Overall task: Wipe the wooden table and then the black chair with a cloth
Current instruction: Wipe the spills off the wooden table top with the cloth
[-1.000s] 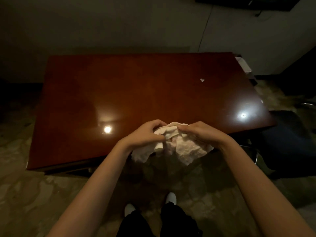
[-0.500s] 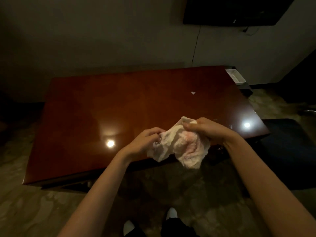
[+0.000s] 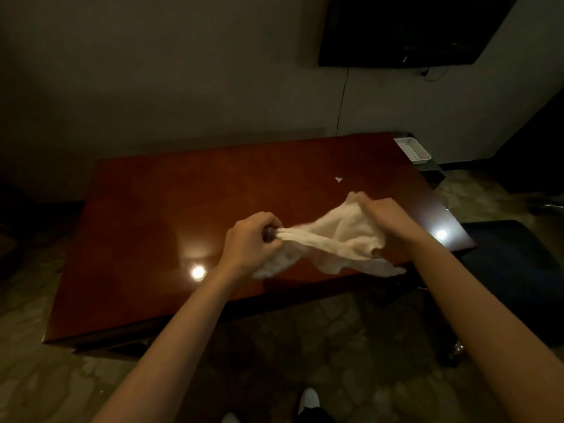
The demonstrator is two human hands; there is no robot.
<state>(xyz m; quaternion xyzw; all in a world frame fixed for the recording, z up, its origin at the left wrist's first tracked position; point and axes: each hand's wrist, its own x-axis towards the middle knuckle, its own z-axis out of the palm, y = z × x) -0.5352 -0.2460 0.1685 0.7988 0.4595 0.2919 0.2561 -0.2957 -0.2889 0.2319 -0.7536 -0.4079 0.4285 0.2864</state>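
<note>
A white cloth (image 3: pixel 338 236) is stretched between both hands above the near right part of the glossy reddish wooden table (image 3: pixel 183 203). My left hand (image 3: pixel 250 242) is closed on the cloth's left end. My right hand (image 3: pixel 384 215) grips its upper right part, and loose folds hang down below toward the table's near edge. The black chair (image 3: pixel 512 270) stands to the right of the table, mostly in shadow. A small white scrap (image 3: pixel 338 179) lies on the tabletop beyond the hands.
A white tray (image 3: pixel 412 150) sits on a low stand at the table's far right corner. A dark screen (image 3: pixel 409 29) hangs on the wall with a cable running down. Patterned floor lies in front; my shoes (image 3: pixel 308 401) show at the bottom.
The hands have moved apart and forward over the table, pulling the bunched cloth out into a stretched shape. The view has tilted upward, showing more wall and the screen.
</note>
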